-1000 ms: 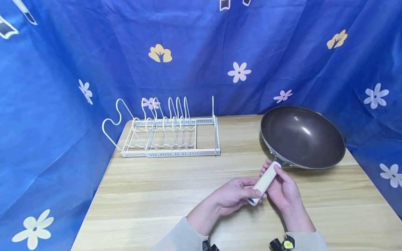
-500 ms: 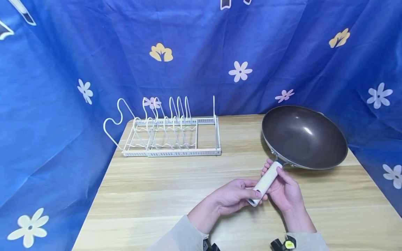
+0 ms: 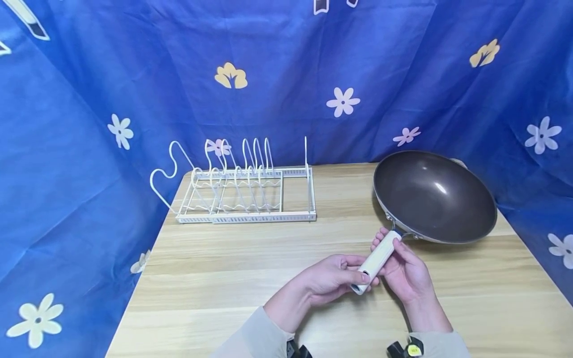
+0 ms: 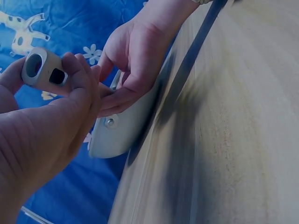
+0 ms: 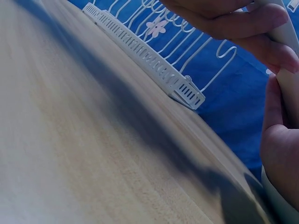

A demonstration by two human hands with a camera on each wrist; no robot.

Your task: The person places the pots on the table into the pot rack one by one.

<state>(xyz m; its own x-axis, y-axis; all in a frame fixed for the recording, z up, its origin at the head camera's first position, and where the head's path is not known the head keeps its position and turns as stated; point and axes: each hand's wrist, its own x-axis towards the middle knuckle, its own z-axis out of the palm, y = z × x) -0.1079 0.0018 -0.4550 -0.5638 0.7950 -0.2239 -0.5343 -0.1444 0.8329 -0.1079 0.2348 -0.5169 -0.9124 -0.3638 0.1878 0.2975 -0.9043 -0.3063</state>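
A large wok (image 3: pixel 434 199) with a dark brown inside and pale outside stands at the right of the table. Its cream handle (image 3: pixel 379 257) points toward me, raised off the wood. My left hand (image 3: pixel 333 279) grips the handle's end, thumb on top near the hanging hole. Closer to the wok, my right hand (image 3: pixel 407 271) holds the same handle, thumb along its upper side and fingers beneath. In the left wrist view the hollow handle end (image 4: pixel 46 70) sticks out of the left hand, and the wok's pale outer wall (image 4: pixel 117 130) shows behind the right hand.
A white wire pan rack (image 3: pixel 246 217) with upright loops stands at the back left of the wooden table (image 3: pixel 201 278). Blue flowered cloth (image 3: pixel 286 74) hangs behind and along both sides. The rack's slotted rail (image 5: pixel 140 53) shows in the right wrist view.
Both hands keep their hold on the handle, and the wok stays where it is. The head view has shifted slightly; the handle end sits a touch further left.
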